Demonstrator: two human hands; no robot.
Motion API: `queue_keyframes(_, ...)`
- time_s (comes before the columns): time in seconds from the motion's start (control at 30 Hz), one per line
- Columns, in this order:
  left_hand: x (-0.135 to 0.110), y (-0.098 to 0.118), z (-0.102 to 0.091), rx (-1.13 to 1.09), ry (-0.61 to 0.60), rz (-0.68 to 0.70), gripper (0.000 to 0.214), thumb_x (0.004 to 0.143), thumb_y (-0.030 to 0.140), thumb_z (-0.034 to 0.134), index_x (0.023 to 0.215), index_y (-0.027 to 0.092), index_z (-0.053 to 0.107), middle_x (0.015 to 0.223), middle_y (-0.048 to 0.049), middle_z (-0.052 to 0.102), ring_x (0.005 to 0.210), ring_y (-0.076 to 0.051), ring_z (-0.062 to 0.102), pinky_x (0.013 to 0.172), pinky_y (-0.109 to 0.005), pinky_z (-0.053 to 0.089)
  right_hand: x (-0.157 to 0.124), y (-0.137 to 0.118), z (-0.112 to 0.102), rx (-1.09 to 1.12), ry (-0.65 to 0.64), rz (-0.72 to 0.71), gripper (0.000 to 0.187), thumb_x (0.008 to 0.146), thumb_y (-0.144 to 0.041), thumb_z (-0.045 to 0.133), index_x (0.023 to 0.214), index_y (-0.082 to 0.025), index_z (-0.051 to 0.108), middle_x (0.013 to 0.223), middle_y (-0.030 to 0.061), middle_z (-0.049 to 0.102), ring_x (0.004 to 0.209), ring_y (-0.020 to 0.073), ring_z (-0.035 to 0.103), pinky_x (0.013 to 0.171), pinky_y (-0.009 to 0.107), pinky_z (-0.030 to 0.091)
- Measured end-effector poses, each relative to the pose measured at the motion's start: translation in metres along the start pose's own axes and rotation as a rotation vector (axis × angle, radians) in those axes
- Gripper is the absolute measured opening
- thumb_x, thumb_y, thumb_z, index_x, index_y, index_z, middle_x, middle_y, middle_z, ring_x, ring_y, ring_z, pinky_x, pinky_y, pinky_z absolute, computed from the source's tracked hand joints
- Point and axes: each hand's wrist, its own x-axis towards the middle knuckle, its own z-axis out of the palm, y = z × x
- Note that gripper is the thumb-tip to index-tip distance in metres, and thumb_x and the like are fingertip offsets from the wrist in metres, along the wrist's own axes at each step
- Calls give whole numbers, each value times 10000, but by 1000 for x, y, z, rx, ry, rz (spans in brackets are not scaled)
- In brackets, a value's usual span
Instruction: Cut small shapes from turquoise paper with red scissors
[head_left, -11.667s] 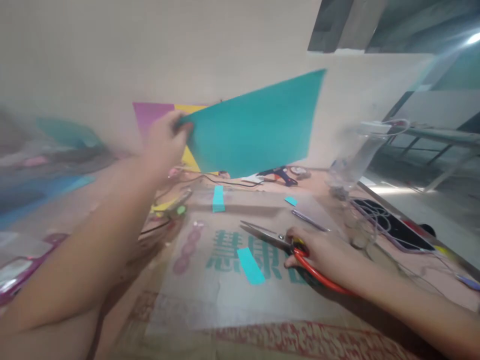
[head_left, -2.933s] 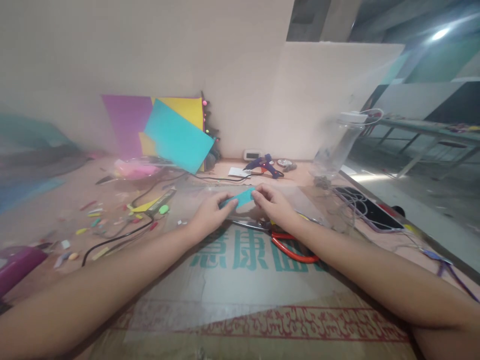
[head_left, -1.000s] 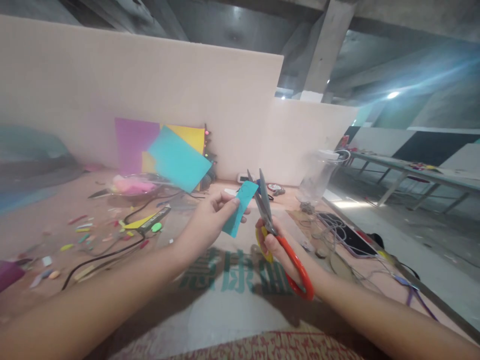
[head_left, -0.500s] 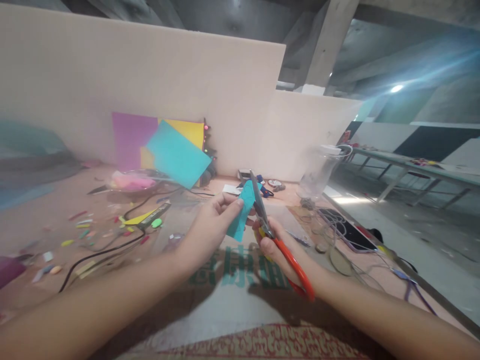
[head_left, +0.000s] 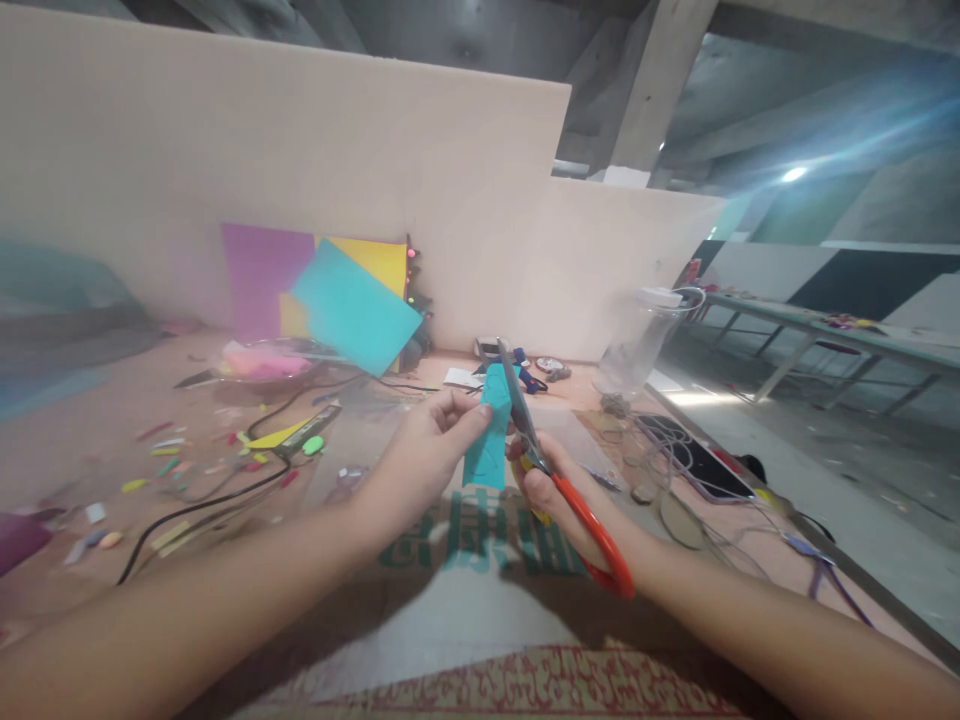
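Between the thumb and fingers of my left hand (head_left: 442, 440) is a small strip of turquoise paper (head_left: 486, 455) with faint drawn lines on it. My right hand (head_left: 559, 480) grips a pair of scissors (head_left: 596, 540) with red-orange handles, the metal blades pointing up and away from me. The blades lie along the strip's right edge; whether paper is between them I cannot make out. Something yellow shows by the right fingers, partly hidden. Both hands are above a pale sheet (head_left: 420, 625) with green printed characters.
Turquoise, purple and yellow sheets (head_left: 356, 305) lean at the back wall. A dish (head_left: 270, 365) with pink material, paper scraps and a yellow-bladed cutter (head_left: 296, 432) lie left. A clear jug (head_left: 637, 340), a phone (head_left: 694, 460) and tangled cords are on the right.
The turquoise strip has turned more upright in my left hand, its lower end swinging slightly right. The scissors have shifted only a little.
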Motion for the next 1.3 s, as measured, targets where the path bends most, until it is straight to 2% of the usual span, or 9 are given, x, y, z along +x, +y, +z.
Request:
queue_keyframes(0.33, 1, -4, 0, -16, 5, -1, 328, 830, 483, 728, 859, 183, 599, 844, -29, 678, 811, -180, 655, 777, -326, 547, 3, -8, -1, 30, -22, -12, 486, 981, -691, 505, 1095, -224, 573, 927, 36, 563, 784, 177, 534, 675, 301, 489)
queue_keyframes(0.57, 2, -4, 0, -18, 2, -8, 327, 838, 485, 725, 857, 188, 591, 823, -24, 675, 794, -178, 655, 758, -322, 547, 3, -7, -1, 50, -9, 8, 469, 958, -710, 522, 1063, -255, 563, 943, 34, 576, 822, 196, 560, 690, 308, 495)
queue_keyframes(0.73, 0, -3, 1, -20, -2, -5, 333, 831, 491, 728, 854, 189, 590, 815, -19, 675, 787, -176, 655, 768, -324, 546, 3, -6, 2, 58, 13, 5, 486, 946, -714, 539, 1076, -248, 571, 958, 45, 596, 874, 215, 589, 772, 346, 526)
queue_keyframes(0.97, 2, -3, 0, 12, 6, 12, 333, 837, 491, 717, 851, 190, 574, 798, -13, 648, 758, -176, 633, 749, -334, 537, 3, -7, 1, 55, 19, 31, 509, 930, -722, 552, 1049, -228, 575, 903, 33, 569, 784, 187, 544, 655, 302, 486)
queue_keyframes(1.13, 2, -5, 0, 39, 2, 42, 327, 846, 489, 707, 844, 193, 569, 803, -14, 649, 770, -177, 631, 750, -329, 527, 3, -8, 2, 49, 21, 24, 535, 925, -743, 544, 1033, -220, 562, 858, 11, 525, 742, 173, 512, 665, 296, 483)
queue_keyframes(1.3, 1, -5, 0, 54, 22, 68, 301, 845, 463, 705, 827, 191, 578, 786, 8, 605, 749, -156, 593, 736, -307, 507, 4, -10, 1, 21, 33, 29, 535, 910, -755, 553, 1039, -235, 574, 916, 42, 580, 810, 207, 553, 732, 330, 517)
